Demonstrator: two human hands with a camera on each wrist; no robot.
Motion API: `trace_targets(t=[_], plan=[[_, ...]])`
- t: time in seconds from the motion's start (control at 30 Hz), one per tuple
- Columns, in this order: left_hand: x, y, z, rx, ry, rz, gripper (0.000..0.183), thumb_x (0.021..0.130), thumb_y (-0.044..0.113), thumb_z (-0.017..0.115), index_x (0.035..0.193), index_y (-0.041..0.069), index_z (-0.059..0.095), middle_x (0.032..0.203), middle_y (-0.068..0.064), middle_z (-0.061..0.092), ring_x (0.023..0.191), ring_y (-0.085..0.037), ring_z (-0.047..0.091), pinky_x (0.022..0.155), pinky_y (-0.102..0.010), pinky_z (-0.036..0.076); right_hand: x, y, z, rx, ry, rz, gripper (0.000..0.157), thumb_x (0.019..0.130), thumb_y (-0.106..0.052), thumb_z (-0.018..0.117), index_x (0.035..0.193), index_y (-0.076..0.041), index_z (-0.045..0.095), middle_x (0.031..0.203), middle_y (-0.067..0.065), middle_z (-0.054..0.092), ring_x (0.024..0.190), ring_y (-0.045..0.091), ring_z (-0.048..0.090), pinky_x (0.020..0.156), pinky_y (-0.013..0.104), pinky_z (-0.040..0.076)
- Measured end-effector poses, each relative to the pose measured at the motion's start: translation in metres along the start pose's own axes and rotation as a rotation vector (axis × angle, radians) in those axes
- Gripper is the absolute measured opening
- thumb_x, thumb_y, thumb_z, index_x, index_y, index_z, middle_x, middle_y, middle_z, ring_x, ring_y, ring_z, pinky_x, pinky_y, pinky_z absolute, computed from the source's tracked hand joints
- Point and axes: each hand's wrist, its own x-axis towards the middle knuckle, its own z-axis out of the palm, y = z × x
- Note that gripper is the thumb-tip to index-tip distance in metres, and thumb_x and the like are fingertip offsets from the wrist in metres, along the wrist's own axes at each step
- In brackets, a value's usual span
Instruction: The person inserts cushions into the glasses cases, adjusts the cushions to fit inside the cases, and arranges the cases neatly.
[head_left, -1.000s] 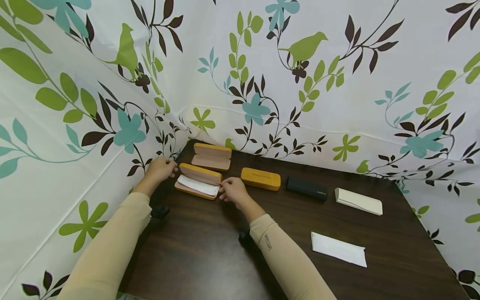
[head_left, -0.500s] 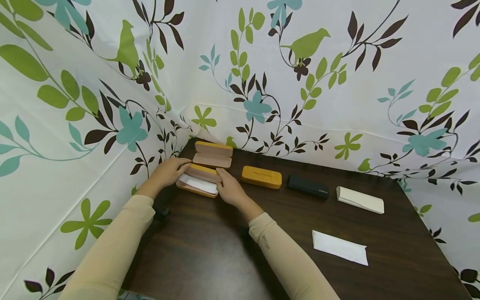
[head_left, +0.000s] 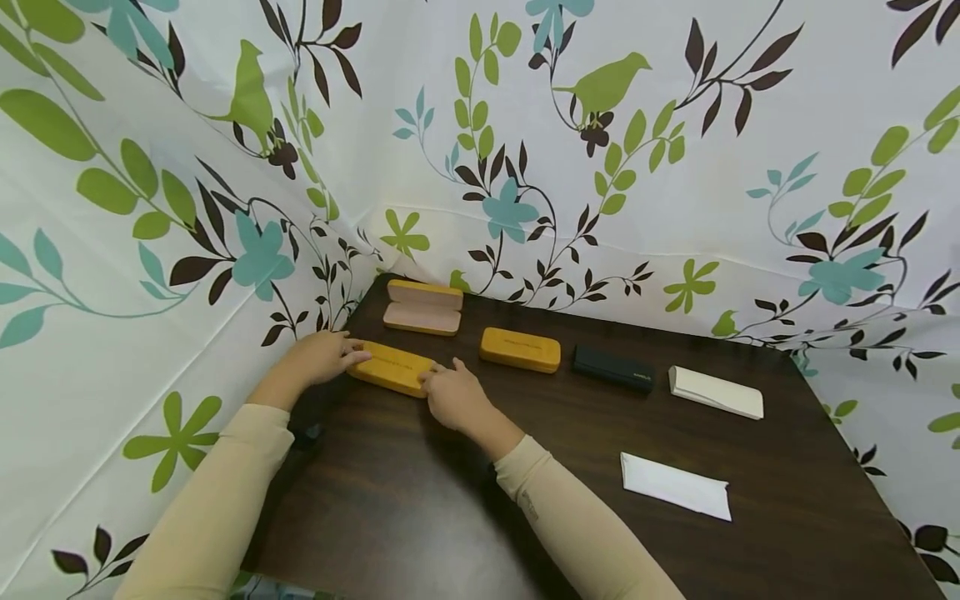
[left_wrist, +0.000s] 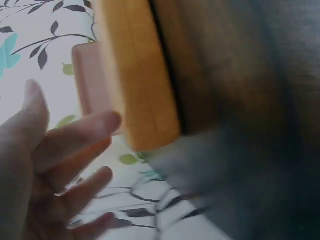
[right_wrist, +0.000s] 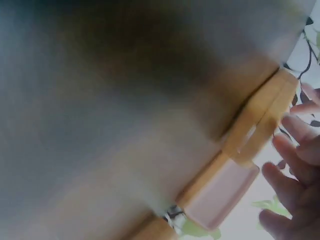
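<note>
Two arms reaching forward, both in long, close-fitting beige fabric sleeves [head_left: 588, 517], wrists bare beyond the cuffs. Bare left hand [head_left: 318, 360] angled inward, fingers toward the right; from its wrist camera, fingers spaced apart, only slightly bent. Bare right hand [head_left: 459, 400] turned inward to meet it, fingers loosely spread, hands apart

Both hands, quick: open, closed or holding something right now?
Left hand: open, fingers at one end of the closed yellow case, not gripping.
Right hand: open, at its other end, not gripping.
</note>
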Motion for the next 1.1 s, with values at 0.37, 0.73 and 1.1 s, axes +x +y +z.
trace_targets(t=[0.37, 0.73, 1.1], plan=[[-0.001, 0.003, 0.004, -0.040, 0.060, 0.063, 0.033, 0.105, 0.030, 0.059, 0.111, 0.002, 0.076, 0.107, -0.012, 0.075, 0.100, -0.035, 0.069, 0.092, -0.055, 0.052, -0.009, 0.026, -0.001, 0.198, -0.012, 0.076, 0.031, 0.101, -0.006, 0.053, 0.120, -0.015, 0.075, 0.126, -0.002, 0.071, 0.116, 0.020, 0.066, 0.104, 0.042, 0.049], [0.019, 0.036, 0.012, -0.174, 0.073, 0.174, 0.025, 0.104, 0.021, 0.061, 0.109, 0.003, 0.077, 0.101, -0.009, 0.076, 0.094, -0.028, 0.069, 0.087, -0.052, 0.054, -0.027, 0.056, -0.009, 0.267, -0.090, 0.194, 0.032, 0.105, -0.011, 0.051, 0.129, -0.015, 0.071, 0.125, 0.001, 0.071, 0.080, 0.013, 0.061, 0.067, 0.028, 0.047], [0.044, 0.081, 0.029, -0.503, -0.161, 0.157, 0.037, 0.107, 0.030, 0.055, 0.121, 0.000, 0.071, 0.104, -0.007, 0.076, 0.092, -0.021, 0.070, 0.085, -0.044, 0.056, -0.060, 0.106, -0.015, 0.429, -0.149, 0.251, 0.033, 0.107, -0.012, 0.048, 0.136, -0.006, 0.064, 0.134, 0.009, 0.065, 0.114, 0.023, 0.063, 0.094, 0.040, 0.051]])
